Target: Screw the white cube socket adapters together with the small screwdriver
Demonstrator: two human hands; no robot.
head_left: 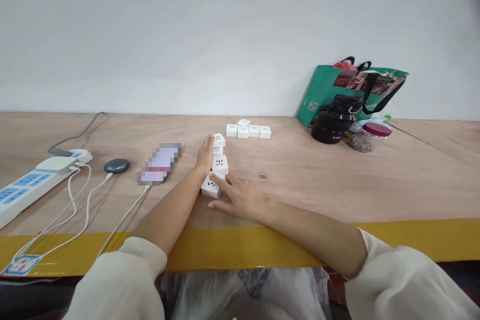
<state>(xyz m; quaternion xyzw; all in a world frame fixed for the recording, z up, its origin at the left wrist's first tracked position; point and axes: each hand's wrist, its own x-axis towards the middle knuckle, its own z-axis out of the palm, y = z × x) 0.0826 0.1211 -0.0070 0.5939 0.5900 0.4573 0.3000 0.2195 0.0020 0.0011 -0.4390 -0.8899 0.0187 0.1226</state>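
While my hands lie on the bench, my left grip stands narrow, fingers together against a row of white cube sockets; my right grip spreads wide across the nearest socket. Whether either grip holds a socket, I cannot tell. Five further sockets sit near the row's far end.

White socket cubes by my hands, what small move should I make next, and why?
Probably square up the nearest socket cube with your right hand: its fingers already touch that cube, which sits turned askew from the cubes lined up beyond it.
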